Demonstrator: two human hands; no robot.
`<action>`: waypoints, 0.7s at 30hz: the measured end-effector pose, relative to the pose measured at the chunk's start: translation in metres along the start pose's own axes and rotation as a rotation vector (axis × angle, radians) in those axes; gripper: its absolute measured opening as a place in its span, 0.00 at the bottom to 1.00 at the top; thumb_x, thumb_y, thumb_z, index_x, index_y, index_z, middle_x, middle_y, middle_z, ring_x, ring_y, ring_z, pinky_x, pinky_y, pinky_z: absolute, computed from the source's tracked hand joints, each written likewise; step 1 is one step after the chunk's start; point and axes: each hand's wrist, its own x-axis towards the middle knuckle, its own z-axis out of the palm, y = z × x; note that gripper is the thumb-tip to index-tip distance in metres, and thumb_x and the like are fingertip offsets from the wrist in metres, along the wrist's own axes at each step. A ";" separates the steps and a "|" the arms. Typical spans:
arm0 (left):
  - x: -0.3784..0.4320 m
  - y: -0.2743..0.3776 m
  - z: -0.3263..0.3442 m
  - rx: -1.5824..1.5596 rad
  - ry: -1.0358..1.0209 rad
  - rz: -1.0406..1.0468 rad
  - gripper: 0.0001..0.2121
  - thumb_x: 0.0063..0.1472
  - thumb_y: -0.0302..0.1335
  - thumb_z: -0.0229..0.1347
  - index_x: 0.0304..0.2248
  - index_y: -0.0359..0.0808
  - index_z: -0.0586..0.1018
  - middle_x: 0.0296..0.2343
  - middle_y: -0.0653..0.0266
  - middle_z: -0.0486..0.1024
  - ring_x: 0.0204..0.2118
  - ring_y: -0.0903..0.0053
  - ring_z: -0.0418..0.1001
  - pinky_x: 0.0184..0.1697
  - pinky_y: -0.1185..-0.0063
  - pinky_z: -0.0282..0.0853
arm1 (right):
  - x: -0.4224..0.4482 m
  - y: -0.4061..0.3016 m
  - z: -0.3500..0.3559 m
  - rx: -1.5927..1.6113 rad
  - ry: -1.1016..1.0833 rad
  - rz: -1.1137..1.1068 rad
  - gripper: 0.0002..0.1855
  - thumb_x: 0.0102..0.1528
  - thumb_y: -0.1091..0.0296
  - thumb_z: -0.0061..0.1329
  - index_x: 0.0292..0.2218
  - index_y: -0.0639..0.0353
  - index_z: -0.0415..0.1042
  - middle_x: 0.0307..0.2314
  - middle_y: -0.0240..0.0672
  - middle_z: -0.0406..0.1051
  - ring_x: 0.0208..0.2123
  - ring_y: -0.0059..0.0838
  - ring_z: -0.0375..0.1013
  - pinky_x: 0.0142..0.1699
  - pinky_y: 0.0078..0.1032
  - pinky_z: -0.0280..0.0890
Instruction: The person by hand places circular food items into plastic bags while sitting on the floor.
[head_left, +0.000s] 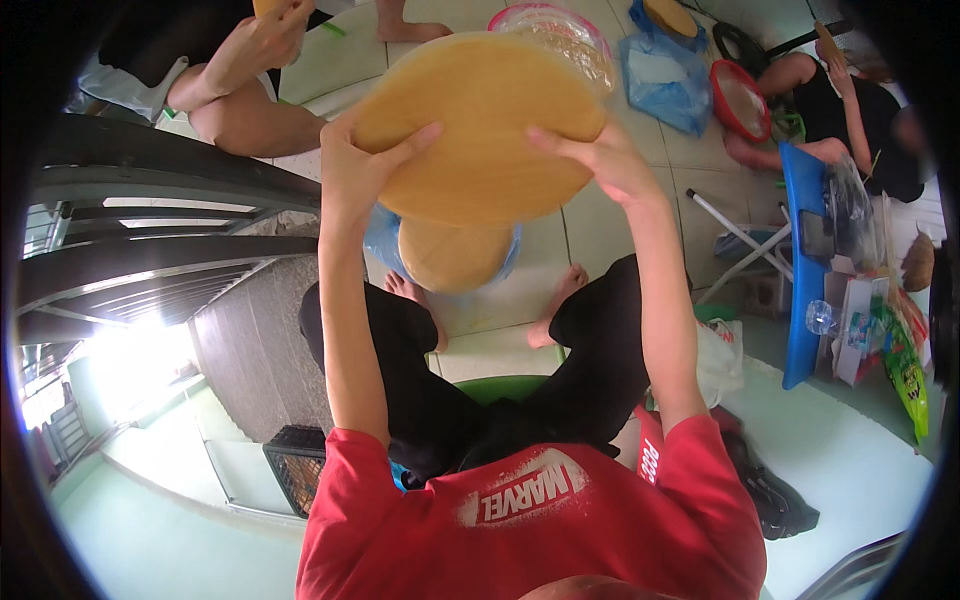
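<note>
I hold a large round tan sheet up in front of me, slightly blurred, its material unclear. My left hand grips its left edge, thumb on the near face and fingers hidden behind. The right edge is pinched the same way by my right hand. Below the sheet, between my bare feet, lies a pile of similar round tan sheets on a blue plastic bag. The raised sheet hides part of the floor beyond it.
At upper left a person's hand holds a tan piece. Another person sits at right beside a red basin. A blue folding table carries packages. Dark railings stand at left; a pink-rimmed basin is ahead.
</note>
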 end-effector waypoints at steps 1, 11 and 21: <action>0.000 0.002 0.002 0.000 0.002 0.007 0.17 0.54 0.22 0.67 0.43 0.26 0.80 0.36 0.60 0.81 0.36 0.79 0.79 0.42 0.81 0.74 | 0.001 0.001 -0.006 0.057 0.036 0.020 0.30 0.52 0.66 0.65 0.54 0.62 0.69 0.49 0.35 0.73 0.50 0.27 0.72 0.55 0.28 0.66; 0.001 -0.008 0.025 -0.420 0.102 -0.018 0.18 0.54 0.26 0.68 0.42 0.27 0.79 0.34 0.61 0.82 0.34 0.77 0.79 0.40 0.80 0.74 | 0.005 -0.016 -0.004 0.260 0.226 -0.001 0.32 0.53 0.66 0.63 0.56 0.62 0.66 0.49 0.36 0.72 0.50 0.28 0.72 0.56 0.29 0.66; 0.001 -0.013 0.010 0.007 -0.017 -0.040 0.15 0.51 0.28 0.70 0.35 0.26 0.82 0.28 0.61 0.82 0.30 0.79 0.80 0.37 0.80 0.75 | -0.005 -0.006 -0.027 -0.057 -0.048 0.053 0.32 0.53 0.64 0.64 0.55 0.63 0.68 0.47 0.34 0.74 0.49 0.27 0.73 0.56 0.28 0.65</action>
